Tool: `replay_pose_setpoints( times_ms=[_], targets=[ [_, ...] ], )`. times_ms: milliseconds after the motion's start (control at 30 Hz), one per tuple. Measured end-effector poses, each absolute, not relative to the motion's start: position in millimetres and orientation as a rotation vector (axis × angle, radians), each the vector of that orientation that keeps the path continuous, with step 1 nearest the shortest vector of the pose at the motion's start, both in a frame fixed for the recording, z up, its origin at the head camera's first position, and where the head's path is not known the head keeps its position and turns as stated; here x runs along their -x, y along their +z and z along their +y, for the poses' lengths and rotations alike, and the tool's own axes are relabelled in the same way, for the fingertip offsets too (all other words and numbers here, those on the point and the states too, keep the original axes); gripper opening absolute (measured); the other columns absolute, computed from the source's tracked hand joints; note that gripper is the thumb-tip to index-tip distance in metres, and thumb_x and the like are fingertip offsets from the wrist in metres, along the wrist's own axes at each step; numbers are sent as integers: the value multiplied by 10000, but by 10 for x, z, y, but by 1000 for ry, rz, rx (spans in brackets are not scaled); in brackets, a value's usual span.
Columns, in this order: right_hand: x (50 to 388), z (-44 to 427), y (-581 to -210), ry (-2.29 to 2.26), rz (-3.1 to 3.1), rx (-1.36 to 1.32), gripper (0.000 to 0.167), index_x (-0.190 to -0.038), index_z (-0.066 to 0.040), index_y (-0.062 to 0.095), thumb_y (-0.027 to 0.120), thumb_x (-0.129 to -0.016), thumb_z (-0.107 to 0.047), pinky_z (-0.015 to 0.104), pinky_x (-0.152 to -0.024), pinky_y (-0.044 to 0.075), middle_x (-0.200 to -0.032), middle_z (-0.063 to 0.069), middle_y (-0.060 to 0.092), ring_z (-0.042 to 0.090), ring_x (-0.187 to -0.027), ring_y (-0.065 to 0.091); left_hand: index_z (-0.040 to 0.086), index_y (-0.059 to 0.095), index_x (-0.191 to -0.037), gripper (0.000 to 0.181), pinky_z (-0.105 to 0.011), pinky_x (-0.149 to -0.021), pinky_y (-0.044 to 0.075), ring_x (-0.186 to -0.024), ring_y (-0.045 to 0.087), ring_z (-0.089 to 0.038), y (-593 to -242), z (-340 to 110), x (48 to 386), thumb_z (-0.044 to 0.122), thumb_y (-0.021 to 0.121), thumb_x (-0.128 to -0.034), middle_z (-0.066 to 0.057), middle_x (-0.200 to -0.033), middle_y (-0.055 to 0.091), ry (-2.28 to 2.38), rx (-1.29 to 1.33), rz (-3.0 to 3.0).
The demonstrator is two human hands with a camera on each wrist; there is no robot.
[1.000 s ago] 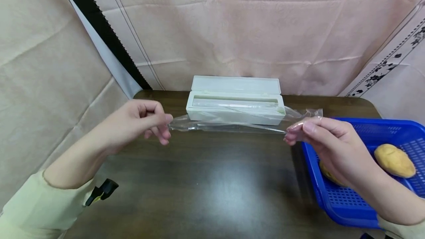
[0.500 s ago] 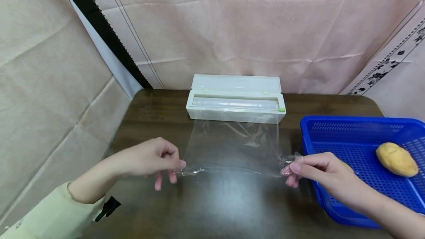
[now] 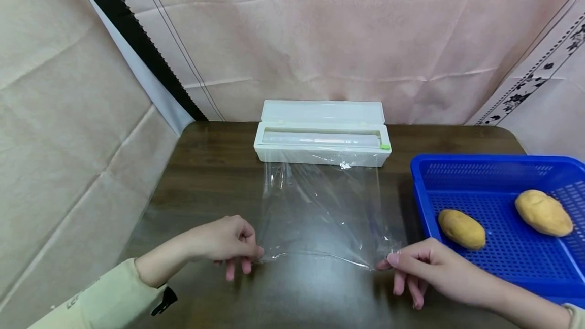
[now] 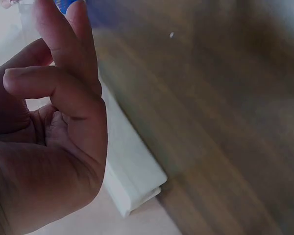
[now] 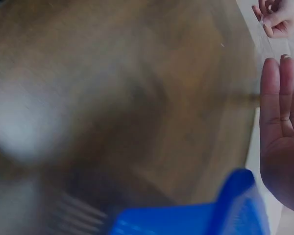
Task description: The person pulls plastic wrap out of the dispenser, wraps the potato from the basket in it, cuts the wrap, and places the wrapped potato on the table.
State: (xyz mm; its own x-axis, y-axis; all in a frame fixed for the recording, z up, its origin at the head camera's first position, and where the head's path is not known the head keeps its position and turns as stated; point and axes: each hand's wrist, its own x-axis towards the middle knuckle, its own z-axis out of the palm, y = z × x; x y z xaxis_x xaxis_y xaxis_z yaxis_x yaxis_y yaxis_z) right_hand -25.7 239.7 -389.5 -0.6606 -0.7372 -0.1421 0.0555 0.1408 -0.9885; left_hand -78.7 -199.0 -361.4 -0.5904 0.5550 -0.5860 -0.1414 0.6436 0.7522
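Observation:
A sheet of clear plastic wrap (image 3: pixel 320 212) stretches toward me over the brown table, from the roll (image 3: pixel 321 139) inside a white dispenser box (image 3: pixel 315 156) whose lid (image 3: pixel 322 111) stands raised. My left hand (image 3: pixel 233 242) pinches the sheet's near left corner between thumb and forefinger. At the near right corner, my right hand (image 3: pixel 429 268) pinches the film likewise, its other fingers extended loosely. The wrist views show the hands (image 4: pixel 59 112) from close by, but the pinched film is mostly out of sight there.
To the right sits a blue plastic basket (image 3: pixel 418 187) holding two yellow potatoes, one (image 3: pixel 461 229) near its left wall and another (image 3: pixel 544 212) farther right. A small green slider (image 3: pixel 385 146) is on the box's right end. Pinkish cloth (image 3: pixel 347 44) hangs behind the table.
Both hands have moved toward me, drawing the plastic wrap out of the box into a longer, flatter sheet. The box and basket stay in place. The left potato is now uncovered.

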Motion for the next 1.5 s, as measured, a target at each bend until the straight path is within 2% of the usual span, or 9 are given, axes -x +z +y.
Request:
replay_pose_setpoints(
  times_ms=[100,367,500,633,800,967,1233,1400,1500],
  targets=[
    [161,2385,-3960,-1582,1705,606,446,-970,-3,764,364,-1161,-45,392,-643,643,-1183,108,775,116,-600,713,49,696,-815,283,-191,-393,355,-455,646,-110,-3676,-1989,758,241,717,-1023,-85,-755,764,1005,-303,1961],
    [-31,2340,-4078,-1612,1538,440,387,-1240,66,712,381,-1174,-123,259,-668,621,-972,92,766,30,-704,666,50,689,-812,279,-183,-386,344,-449,644,-100,-3751,-2049,712,231,719,-1023,-88,-750,765,1000,-282,1961],
    [-122,2373,-4190,-1669,1503,383,393,-1345,166,604,379,-1172,-106,238,-677,607,-1012,118,763,53,-740,670,46,679,-813,281,-179,-387,339,-446,642,-98,-3793,-2078,693,232,732,-1017,-92,-750,764,1001,-256,1948],
    [-162,2403,-4314,-1686,1438,299,423,-1440,173,515,387,-1175,-130,219,-705,595,-1092,120,749,86,-797,689,41,676,-816,284,-177,-386,335,-447,638,-93,-3869,-2102,686,230,725,-1021,-89,-752,762,1006,-247,1948],
    [-206,2425,-4466,-1723,1424,311,437,-1479,198,436,388,-1170,-106,266,-745,627,-1166,150,738,139,-895,746,48,686,-828,275,-184,-391,342,-450,643,-93,-3984,-2130,668,235,710,-1029,-78,-751,764,1006,-229,1962],
    [-264,2455,-4605,-1745,1452,398,401,-1409,245,464,366,-1163,-55,240,-733,615,-1147,94,761,105,-924,743,38,680,-827,281,-181,-390,346,-443,635,-89,-4069,-2155,669,215,693,-1045,-91,-748,762,1004,-208,1972],
    [-220,2372,-4611,-1646,1752,494,323,-1399,77,583,441,-1147,-65,287,-899,613,-1258,149,723,149,-1109,717,68,679,-803,280,-220,-394,404,-425,641,-119,-4110,-2167,718,216,697,-1040,-55,-685,731,916,-305,2137],
    [-227,2241,-4599,-1403,2338,788,384,-1457,-114,619,618,-1076,-61,219,-982,544,-1376,32,680,91,-1248,640,200,615,-762,279,-296,-507,452,-501,571,-60,-4090,-2098,778,290,789,-960,104,-632,607,651,-495,2568],
    [-247,2173,-4637,-1273,2600,906,495,-1488,-183,612,723,-1015,-84,173,-1035,481,-1417,-38,648,73,-1305,595,218,644,-853,220,-313,-572,472,-657,564,-76,-4155,-2026,814,295,840,-914,111,-741,605,525,-697,2788]
  ],
)
